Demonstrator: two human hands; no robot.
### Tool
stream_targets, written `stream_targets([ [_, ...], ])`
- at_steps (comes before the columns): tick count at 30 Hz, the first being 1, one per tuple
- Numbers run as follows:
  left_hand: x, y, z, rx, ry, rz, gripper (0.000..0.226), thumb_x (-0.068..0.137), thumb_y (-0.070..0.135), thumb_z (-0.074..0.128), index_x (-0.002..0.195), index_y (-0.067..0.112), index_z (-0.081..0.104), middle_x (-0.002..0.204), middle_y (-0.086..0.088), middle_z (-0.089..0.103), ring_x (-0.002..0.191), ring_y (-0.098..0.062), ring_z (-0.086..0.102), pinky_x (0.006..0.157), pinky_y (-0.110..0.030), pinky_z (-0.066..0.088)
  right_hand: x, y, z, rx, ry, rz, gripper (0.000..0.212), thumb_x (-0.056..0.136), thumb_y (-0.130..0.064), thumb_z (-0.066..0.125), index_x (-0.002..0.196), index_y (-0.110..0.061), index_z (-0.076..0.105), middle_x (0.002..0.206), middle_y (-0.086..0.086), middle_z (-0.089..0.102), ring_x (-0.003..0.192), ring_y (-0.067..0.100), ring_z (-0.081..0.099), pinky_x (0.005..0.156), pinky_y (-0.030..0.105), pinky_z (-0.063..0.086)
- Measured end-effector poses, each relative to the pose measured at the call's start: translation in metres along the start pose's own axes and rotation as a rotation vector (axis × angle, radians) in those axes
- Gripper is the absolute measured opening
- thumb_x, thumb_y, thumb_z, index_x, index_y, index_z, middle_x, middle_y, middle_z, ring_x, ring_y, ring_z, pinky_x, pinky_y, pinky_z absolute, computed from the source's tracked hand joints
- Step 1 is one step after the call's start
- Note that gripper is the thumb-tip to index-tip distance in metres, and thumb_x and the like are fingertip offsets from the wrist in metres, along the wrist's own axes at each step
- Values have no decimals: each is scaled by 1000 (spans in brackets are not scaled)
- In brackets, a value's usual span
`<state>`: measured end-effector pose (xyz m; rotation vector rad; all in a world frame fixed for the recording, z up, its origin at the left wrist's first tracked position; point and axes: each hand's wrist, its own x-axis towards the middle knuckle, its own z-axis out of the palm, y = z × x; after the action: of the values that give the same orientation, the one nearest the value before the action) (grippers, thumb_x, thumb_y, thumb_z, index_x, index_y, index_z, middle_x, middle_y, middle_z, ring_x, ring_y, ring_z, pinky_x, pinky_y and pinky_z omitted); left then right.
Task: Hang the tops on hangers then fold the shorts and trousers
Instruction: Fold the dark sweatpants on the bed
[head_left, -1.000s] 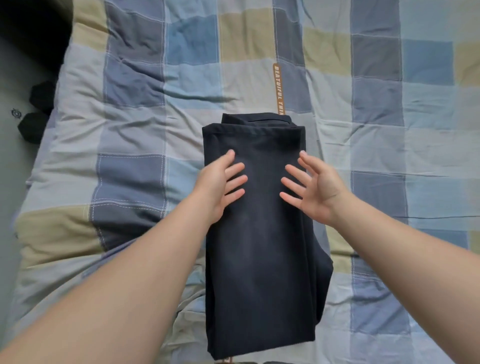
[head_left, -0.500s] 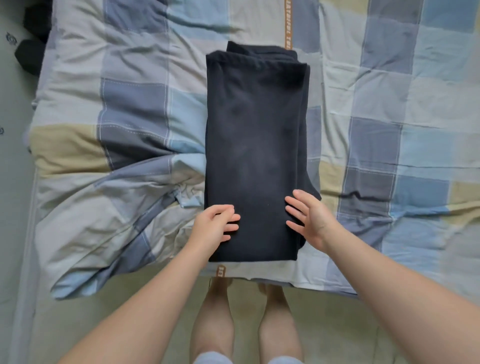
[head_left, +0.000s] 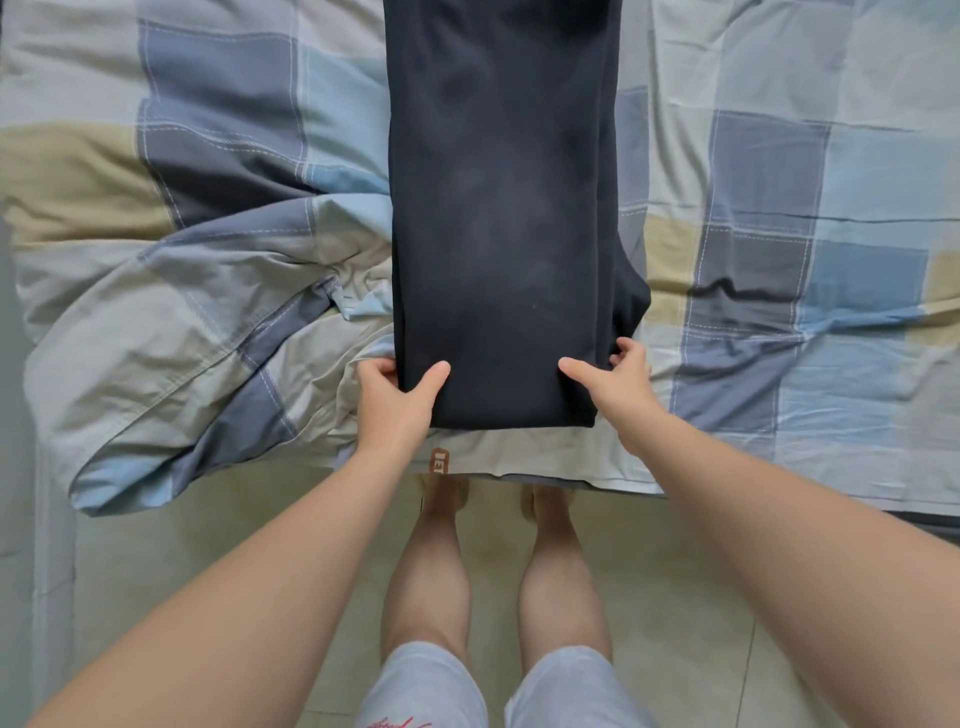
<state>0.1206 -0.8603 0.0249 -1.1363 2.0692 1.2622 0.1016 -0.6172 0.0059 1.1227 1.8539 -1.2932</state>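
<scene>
Dark navy trousers (head_left: 498, 208) lie folded lengthwise on the checked bedspread, running from the bed's near edge up out of the frame. My left hand (head_left: 395, 395) grips the near left corner, thumb on top and fingers tucked under the cloth. At the near right corner, my right hand (head_left: 615, 379) holds the trousers the same way, thumb on top, fingers curled round the side edge.
The checked blue, grey and beige bedspread (head_left: 779, 208) is bunched and hangs off the bed at the near left (head_left: 182, 364). A pale tiled floor (head_left: 234, 545) lies below, with my own bare legs (head_left: 493, 571) standing against the bed's edge.
Both hands slid from the middle of the trousers down to the near end and closed on its two corners. The view tilted down toward the bed's edge and floor.
</scene>
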Motion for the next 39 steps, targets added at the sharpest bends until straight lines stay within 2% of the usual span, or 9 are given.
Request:
stream_targets([
  [4, -2, -4, 4, -13, -50, -51, 42, 85, 46, 74, 108, 19, 51, 100, 11, 62, 91, -4, 60, 68, -22, 44, 1, 5, -7, 82, -34, 160, 107, 77, -44, 83, 155, -22, 13, 146, -1, 39, 128, 24, 49, 101, 41, 48],
  [8, -9, -7, 1, 29, -65, -12, 32, 90, 37, 70, 107, 13, 59, 99, 6, 65, 95, -18, 63, 82, -33, 48, -5, 9, -12, 42, -128, 213, 75, 75, -44, 84, 134, -15, 46, 130, 1, 60, 102, 15, 60, 70, 26, 47],
  [15, -42, -12, -9, 86, -14, -43, 39, 90, 37, 70, 109, 10, 50, 95, 5, 58, 96, -23, 58, 79, -32, 39, -47, 16, -17, 55, -122, 164, 52, 83, -31, 80, 124, -10, 56, 117, 4, 66, 105, 21, 64, 86, 32, 52],
  [21, -96, -26, -42, 90, -169, -220, 40, 92, 31, 71, 119, 5, 58, 113, -11, 67, 99, -31, 67, 88, -46, 57, -123, 39, -33, 56, -134, 234, 26, 86, -30, 78, 85, -24, 52, 89, -9, 61, 78, 6, 58, 57, 22, 44],
  [24, -129, -30, -61, 97, -238, -287, 32, 93, 27, 70, 114, 5, 61, 97, -9, 68, 69, -18, 65, 53, -25, 54, -156, 49, -46, 38, -182, 298, 22, 85, -29, 78, 96, -23, 59, 99, -5, 67, 85, 10, 63, 62, 24, 48],
  [27, -159, -26, -78, 112, -271, -350, 33, 93, 30, 70, 112, 4, 62, 87, -6, 66, 60, -18, 60, 46, -22, 48, -184, 48, -58, 18, -218, 381, 35, 85, -30, 77, 113, -15, 63, 109, 3, 72, 94, 21, 68, 76, 30, 52],
  [30, -176, -7, -90, 82, -272, -375, 33, 92, 35, 69, 108, 7, 64, 82, -6, 66, 56, -19, 59, 47, -22, 45, -202, 29, -69, 80, -237, 402, 34, 85, -30, 75, 113, -14, 66, 107, 3, 74, 96, 23, 70, 75, 31, 52],
  [35, -173, 53, -102, -66, -214, -389, 27, 90, 39, 68, 100, 14, 65, 80, -4, 68, 50, -17, 63, 60, -28, 53, -209, -26, -91, 255, -239, 360, 19, 86, -29, 71, 102, -18, 66, 84, -2, 70, 68, 14, 61, 62, 26, 45],
  [39, -155, 118, -104, -155, -220, -354, 23, 90, 40, 64, 102, 20, 64, 81, -5, 68, 62, -21, 65, 60, -30, 51, -195, -73, -107, 440, -214, 309, 16, 86, -26, 69, 100, -21, 63, 73, -5, 67, 54, 11, 55, 63, 26, 43],
])
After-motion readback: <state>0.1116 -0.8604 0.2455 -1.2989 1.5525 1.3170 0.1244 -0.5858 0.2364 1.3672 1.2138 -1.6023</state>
